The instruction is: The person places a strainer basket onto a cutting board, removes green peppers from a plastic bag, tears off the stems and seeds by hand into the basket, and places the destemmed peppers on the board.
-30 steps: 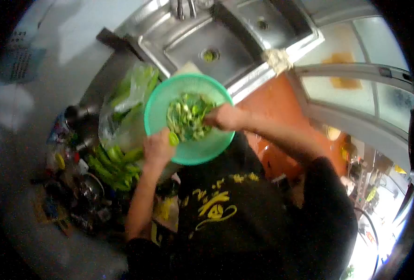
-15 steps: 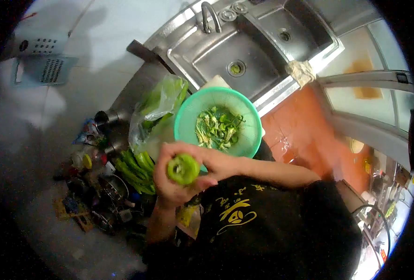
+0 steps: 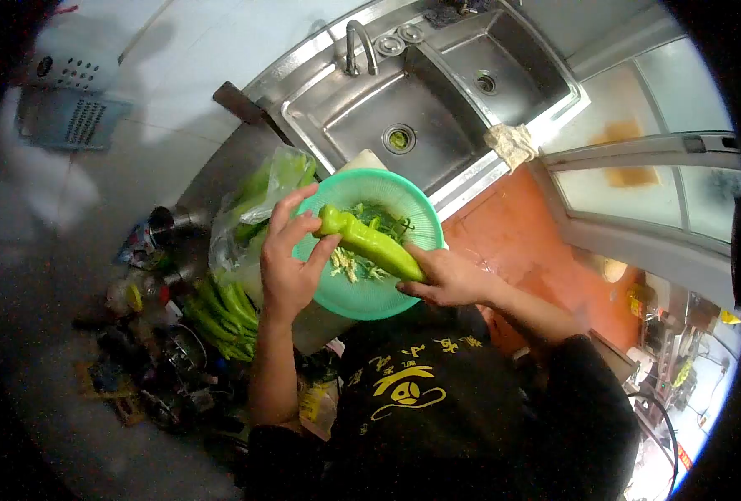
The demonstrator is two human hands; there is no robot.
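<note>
A long green pepper [image 3: 369, 243] lies slantwise in the air over the green colander [image 3: 425, 200]. My right hand [image 3: 447, 277] is closed round its narrow lower end. At the broad upper end, my left hand [image 3: 291, 263] has thumb and fingertips closed on the pepper, with other fingers raised. Green stems and pale seedy cores [image 3: 350, 265] rest in the colander, partly hidden behind the pepper. More green peppers [image 3: 224, 317] are piled left of my left forearm, and a clear plastic bag [image 3: 258, 209] with green produce sits beside the colander.
Beyond the colander is a steel double sink [image 3: 337, 125] with a tap [image 3: 355, 50]. A crumpled cloth [image 3: 512, 146] hangs on its front edge. Pots and clutter [image 3: 170, 351] crowd the left side. A glass-paned door [image 3: 629, 179] stands at right over the red tiled floor [image 3: 504, 221].
The pepper has turned from end-on, with its open top facing me, to lying lengthwise over the colander. My right hand has moved right to its narrow end; the whole view has shifted slightly.
</note>
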